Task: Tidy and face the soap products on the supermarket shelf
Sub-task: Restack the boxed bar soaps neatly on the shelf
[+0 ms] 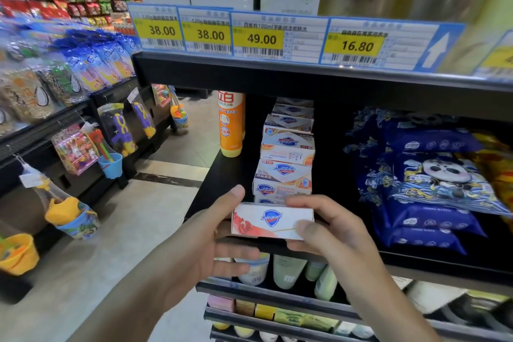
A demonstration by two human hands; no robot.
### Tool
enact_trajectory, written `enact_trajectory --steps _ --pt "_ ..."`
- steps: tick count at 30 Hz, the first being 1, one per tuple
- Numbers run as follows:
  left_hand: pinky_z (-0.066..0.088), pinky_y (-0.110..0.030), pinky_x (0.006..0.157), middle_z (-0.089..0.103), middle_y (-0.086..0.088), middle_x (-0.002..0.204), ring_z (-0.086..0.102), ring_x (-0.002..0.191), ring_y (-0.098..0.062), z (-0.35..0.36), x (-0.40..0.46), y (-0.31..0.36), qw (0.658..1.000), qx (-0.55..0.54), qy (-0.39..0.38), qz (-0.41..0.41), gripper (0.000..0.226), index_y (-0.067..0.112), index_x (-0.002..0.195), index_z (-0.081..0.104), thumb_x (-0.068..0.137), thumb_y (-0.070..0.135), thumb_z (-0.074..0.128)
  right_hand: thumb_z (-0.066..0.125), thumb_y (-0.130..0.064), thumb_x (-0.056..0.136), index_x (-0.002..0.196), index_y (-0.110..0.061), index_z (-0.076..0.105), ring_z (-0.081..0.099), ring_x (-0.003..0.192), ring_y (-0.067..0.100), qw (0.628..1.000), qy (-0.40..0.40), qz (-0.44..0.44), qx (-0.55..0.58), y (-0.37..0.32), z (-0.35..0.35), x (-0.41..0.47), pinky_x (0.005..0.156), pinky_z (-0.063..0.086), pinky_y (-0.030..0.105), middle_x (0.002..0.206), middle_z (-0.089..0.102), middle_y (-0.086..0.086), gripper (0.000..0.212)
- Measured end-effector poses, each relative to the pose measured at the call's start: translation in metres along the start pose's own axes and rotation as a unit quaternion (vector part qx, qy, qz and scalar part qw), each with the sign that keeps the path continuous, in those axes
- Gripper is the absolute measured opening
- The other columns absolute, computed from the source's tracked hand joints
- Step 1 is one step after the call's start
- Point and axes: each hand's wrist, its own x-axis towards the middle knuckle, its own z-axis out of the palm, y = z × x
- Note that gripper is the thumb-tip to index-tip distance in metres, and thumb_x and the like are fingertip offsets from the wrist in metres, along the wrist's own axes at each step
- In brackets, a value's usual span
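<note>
I see both hands holding one soap box (pixel 273 221) in front of the black shelf (pixel 222 172). My left hand (pixel 211 239) grips the box's left end, with the thumb up along its top corner and the fingers curled under it. My right hand (pixel 330 228) grips the right end, with the thumb on the front face and the fingers over the top. The box is white with a blue shield and a red splash (the shield faces me).

Just behind the box, a stack of soap boxes (pixel 287 158) stands on the shelf, going up and back. One box in the stack has its logo upside down. Left of the stack stands an orange bottle (pixel 231 125). To the right lie dark blue packs (pixel 427 183) with a panda picture. Yellow price tags (pixel 261 37) hang along the shelf edge above.
</note>
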Motion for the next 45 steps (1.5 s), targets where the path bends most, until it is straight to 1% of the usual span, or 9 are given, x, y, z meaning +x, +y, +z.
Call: enact_trajectory --steps 5,10,16,18,24,28,31,37,45 --pt "0.062 -0.034 0.069 0.077 -0.017 0.094 0.075 0.075 -0.027 0.002 0.002 -0.002 1.0 -0.019 0.011 -0.016 0.052 0.019 0.094 0.084 0.068 0.064 0.087 0.069 -0.017 0.082 0.107 -0.03 0.077 0.067 0.118 0.015 0.998 -0.015 -0.054 -0.014 0.008 -0.001 -0.003 0.091 0.057 0.028 0.126 0.071 -0.006 0.029" --pt "0.063 -0.032 0.069 0.079 -0.018 0.102 0.077 0.077 -0.023 0.001 0.005 -0.004 0.999 -0.038 0.012 -0.012 0.048 0.022 0.097 0.084 0.064 0.057 0.088 0.07 -0.017 0.083 0.112 -0.029 0.075 0.065 0.121 0.018 0.998 -0.029 -0.055 -0.019 0.012 -0.003 -0.004 0.09 0.057 0.031 0.134 0.067 -0.005 0.032" --pt "0.064 -0.032 0.072 0.078 -0.018 0.113 0.08 0.094 -0.03 -0.003 0.006 -0.009 0.999 -0.037 0.033 0.013 0.036 0.023 0.099 0.083 0.069 0.042 0.089 0.071 -0.053 0.082 0.137 -0.044 0.056 0.069 0.116 0.015 0.999 -0.025 -0.029 -0.025 0.004 -0.003 -0.007 0.087 0.062 0.044 0.139 0.061 -0.017 0.058" --pt "0.064 -0.031 0.077 0.078 -0.014 0.117 0.078 0.102 -0.03 -0.003 0.005 -0.01 0.999 -0.022 0.025 0.04 0.037 0.03 0.107 0.08 0.073 0.043 0.084 0.071 -0.06 0.079 0.134 -0.048 0.057 0.071 0.111 0.013 1.0 0.003 -0.007 -0.012 0.0 -0.002 -0.006 0.077 0.065 0.047 0.133 0.066 -0.016 0.058" --pt "0.063 -0.032 0.085 0.077 -0.01 0.12 0.076 0.11 -0.028 -0.002 0.004 -0.01 0.992 0.024 0.025 0.124 0.054 0.042 0.122 0.071 0.07 0.042 0.085 0.074 -0.063 0.075 0.124 -0.041 0.068 0.073 0.077 0.026 0.99 0.017 0.114 0.083 -0.018 0.001 -0.003 0.051 0.056 0.034 0.113 0.076 0.004 0.054" --pt "0.063 -0.031 0.083 0.077 -0.007 0.119 0.075 0.111 -0.025 -0.003 0.001 -0.009 0.984 0.056 0.028 0.167 0.054 0.047 0.126 0.068 0.076 0.037 0.084 0.074 -0.065 0.078 0.124 -0.037 0.068 0.069 0.069 0.028 0.983 0.0 0.145 0.11 -0.026 0.004 0.002 0.048 0.053 0.031 0.116 0.075 0.007 0.054" --pt "0.063 -0.03 0.083 0.076 -0.006 0.12 0.073 0.113 -0.022 -0.004 0.0 -0.01 0.979 0.075 0.021 0.191 0.055 0.05 0.13 0.065 0.082 0.028 0.08 0.073 -0.067 0.077 0.111 -0.036 0.076 0.068 0.06 0.026 0.977 -0.015 0.172 0.127 -0.028 0.005 0.008 0.049 0.051 0.032 0.111 0.077 0.008 0.047" --pt "0.062 -0.03 0.087 0.074 -0.009 0.124 0.072 0.116 -0.025 -0.007 -0.002 -0.013 0.97 0.09 0.004 0.227 0.062 0.049 0.138 0.06 0.086 0.022 0.078 0.065 -0.071 0.067 0.108 -0.027 0.08 0.067 0.056 0.024 0.964 -0.041 0.208 0.159 -0.028 0.005 0.017 0.042 0.05 0.028 0.099 0.078 0.012 0.062" --pt "0.059 -0.027 0.093 0.071 -0.006 0.132 0.069 0.122 -0.026 -0.006 -0.002 -0.015 0.962 0.099 -0.008 0.256 0.065 0.05 0.142 0.055 0.089 0.02 0.076 0.06 -0.053 0.095 0.101 -0.028 0.08 0.066 0.06 0.024 0.976 -0.023 0.176 0.128 -0.028 0.008 0.017 0.046 0.053 0.03 0.102 0.077 0.016 0.033"
